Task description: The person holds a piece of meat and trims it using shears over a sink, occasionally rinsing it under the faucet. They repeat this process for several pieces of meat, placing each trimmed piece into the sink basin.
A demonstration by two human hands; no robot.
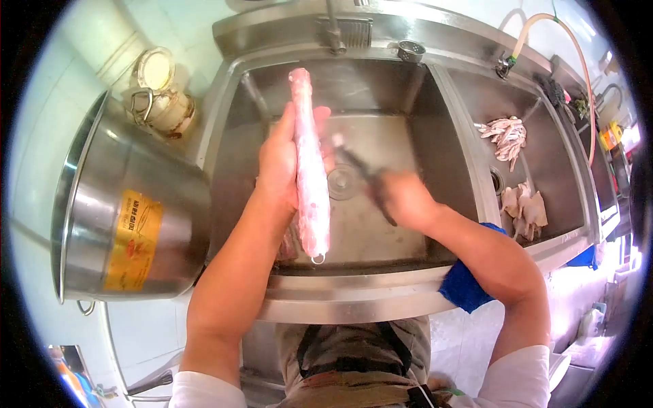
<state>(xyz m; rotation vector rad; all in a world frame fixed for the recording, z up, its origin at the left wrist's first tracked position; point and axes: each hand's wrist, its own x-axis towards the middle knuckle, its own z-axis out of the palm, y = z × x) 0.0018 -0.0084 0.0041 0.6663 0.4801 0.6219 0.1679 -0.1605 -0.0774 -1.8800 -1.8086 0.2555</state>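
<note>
Over the large steel sink basin [381, 88], my left hand [280, 160] holds a long, pale pink piece of meat [313, 183], with the fingers wrapped behind it. The piece slants nearly upright in view, and a small light ring shows at its lower end. To its right, my right hand [403, 198] is closed around the dark handle of a tool [357, 161]. The tool is blurred, and its pale tip lies close to the left fingers. Part of another reddish piece [288, 245] shows low in the basin, behind my left forearm.
A large steel pot [173, 224] stands left of the sink. In the smaller right basin lie a pile of pale strips [505, 139] and some flat pale pieces [524, 209]. A blue cloth [466, 287] hangs over the front edge. A faucet [335, 34] and hose [589, 88] are at the back.
</note>
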